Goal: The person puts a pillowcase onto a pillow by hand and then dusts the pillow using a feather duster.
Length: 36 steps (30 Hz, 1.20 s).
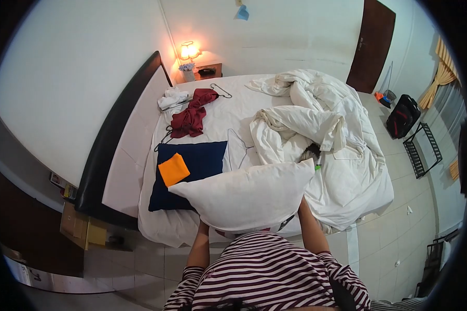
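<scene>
A white pillow [244,194] is held up in front of my body, over the near edge of the bed. My left hand [204,226] grips its lower left side and my right hand [301,205] its right side. The fingers of both hands are mostly hidden by the pillow. Behind it on the mattress lies a dark blue cushion [192,155], with a folded orange cloth [174,170] on top. To the right a rumpled white duvet [342,181] spreads over the bed.
Dark red cloth [189,121], white cloth [172,98] and several hangers [221,90] lie on the bed [233,106]. A lit lamp [189,51] stands on the bedside table [213,74]. On the right floor are a black suitcase [403,116] and a rack [423,150].
</scene>
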{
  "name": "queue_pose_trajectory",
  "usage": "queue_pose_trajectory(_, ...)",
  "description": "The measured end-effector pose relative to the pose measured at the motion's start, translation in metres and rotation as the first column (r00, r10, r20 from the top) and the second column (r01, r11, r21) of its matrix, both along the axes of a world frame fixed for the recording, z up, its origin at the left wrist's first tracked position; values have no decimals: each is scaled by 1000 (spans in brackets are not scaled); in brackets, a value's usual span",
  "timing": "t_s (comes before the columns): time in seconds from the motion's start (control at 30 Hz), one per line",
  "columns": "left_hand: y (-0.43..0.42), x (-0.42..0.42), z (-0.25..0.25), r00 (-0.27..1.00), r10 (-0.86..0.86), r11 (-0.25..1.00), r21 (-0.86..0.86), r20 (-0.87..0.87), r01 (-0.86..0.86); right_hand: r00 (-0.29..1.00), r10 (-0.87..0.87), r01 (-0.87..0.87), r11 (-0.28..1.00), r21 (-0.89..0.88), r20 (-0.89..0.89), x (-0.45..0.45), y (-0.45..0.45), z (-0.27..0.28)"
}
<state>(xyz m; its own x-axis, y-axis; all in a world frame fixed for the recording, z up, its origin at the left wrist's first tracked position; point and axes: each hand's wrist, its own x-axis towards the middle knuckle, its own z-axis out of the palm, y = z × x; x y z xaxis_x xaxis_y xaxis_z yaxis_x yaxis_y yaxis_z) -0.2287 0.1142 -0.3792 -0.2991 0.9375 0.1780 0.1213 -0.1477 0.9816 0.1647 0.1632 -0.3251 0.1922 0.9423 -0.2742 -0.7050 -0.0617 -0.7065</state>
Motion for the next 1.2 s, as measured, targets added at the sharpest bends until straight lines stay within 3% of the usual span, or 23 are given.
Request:
queue_pose_trajectory(0.1,-13,3,-10,1000,-2,1000,-22,-29,1,992,-58,57,998,15,112,3,-31,-17)
queue_pose_trajectory(0.23,-40,-6,-9,985,-21,998,-61,-171,11,906,-175,127,981,146,387,23,-88,-18)
queue_pose_trajectory(0.3,-55,-9,0,957,-8,999,-54,-289,-8,751,-188,64,975,213,633,25,-109,8)
queue_pose_trajectory(0.33,-61,-7,11,939,7,999,-45,-343,-24,579,-167,-7,978,209,798,17,-120,47)
queue_pose_trajectory(0.43,-73,15,74,890,131,991,55,-436,-119,270,-206,3,977,213,941,19,-136,28)
queue_pose_trajectory(0.47,-74,24,89,880,188,982,104,-435,-158,232,-198,-6,979,205,952,17,-132,23)
queue_pose_trajectory(0.53,-55,16,58,734,120,984,177,-669,0,156,-180,-29,982,187,971,7,-121,12)
queue_pose_trajectory(0.57,-47,11,47,634,97,977,195,-767,86,195,-213,-53,972,227,957,2,-109,15)
queue_pose_trajectory(0.63,-10,13,64,564,-34,999,-38,-825,6,203,-323,-123,928,351,925,-5,-74,23)
queue_pose_trajectory(0.73,27,20,111,679,111,994,80,-726,-78,16,-487,-139,864,484,873,-10,-25,50)
queue_pose_trajectory(0.8,39,22,130,693,184,980,80,-697,-180,-88,-412,-27,911,412,907,-17,-17,51)
queue_pose_trajectory(0.83,43,18,119,625,191,976,81,-757,-201,-136,-372,33,925,379,918,-20,-13,49)
queue_pose_trajectory(0.93,32,14,75,455,-53,952,-183,-889,-245,-247,-107,-67,993,94,963,-15,-14,-5)
queue_pose_trajectory(1.03,36,7,40,382,-277,914,-364,-882,-177,-306,142,-109,977,-183,942,-7,-9,-42)
queue_pose_trajectory(1.07,44,6,34,390,-224,929,-316,-893,-190,-255,62,-93,992,-88,965,-3,-3,-47)
queue_pose_trajectory(1.17,47,19,87,426,-66,957,-178,-902,-229,-123,-231,1,972,233,965,-1,6,-1)
queue_pose_trajectory(1.2,47,21,98,448,-10,961,-133,-894,-243,-131,-271,19,961,276,953,-3,5,6)
